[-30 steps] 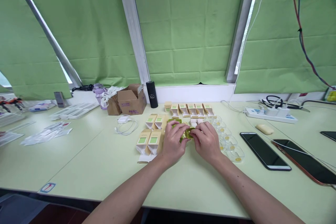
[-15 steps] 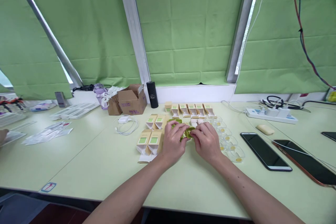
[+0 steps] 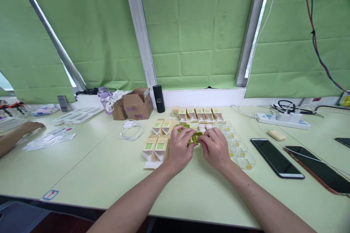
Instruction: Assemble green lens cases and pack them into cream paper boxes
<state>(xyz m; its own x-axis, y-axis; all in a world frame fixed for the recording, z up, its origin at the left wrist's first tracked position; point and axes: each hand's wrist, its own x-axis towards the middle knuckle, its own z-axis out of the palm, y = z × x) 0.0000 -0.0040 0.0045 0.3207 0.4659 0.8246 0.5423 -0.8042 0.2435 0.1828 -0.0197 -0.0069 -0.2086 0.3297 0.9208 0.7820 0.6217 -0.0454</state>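
Note:
Between my two hands is a small olive-green plastic piece (image 3: 195,137), its exact kind partly hidden by my fingers. My left hand (image 3: 181,146) is closed on its left side, and my right hand (image 3: 215,147) pinches its right edge. Another olive-green piece (image 3: 183,127) shows just behind my left fingers. Small open cardboard boxes with green labels (image 3: 161,147) stand left of my left hand, and a row of similar boxes (image 3: 201,115) stands behind. To the right of my right hand lie several clear plastic cases (image 3: 245,160) with yellow spots. Small pinkish-white items (image 3: 205,126) sit beyond my fingers.
Two phones (image 3: 276,158) lie on the right, near a cream oval case (image 3: 276,135) and a power strip (image 3: 283,119). A white charger with cable (image 3: 132,129), a brown carton (image 3: 137,104) and a black bottle (image 3: 158,99) stand left. Another person's hand (image 3: 30,128) reaches over the far left.
My hands stay almost in place, with the olive-green piece tilted slightly. At the far left, the other person's hand and forearm have reached further in over the table.

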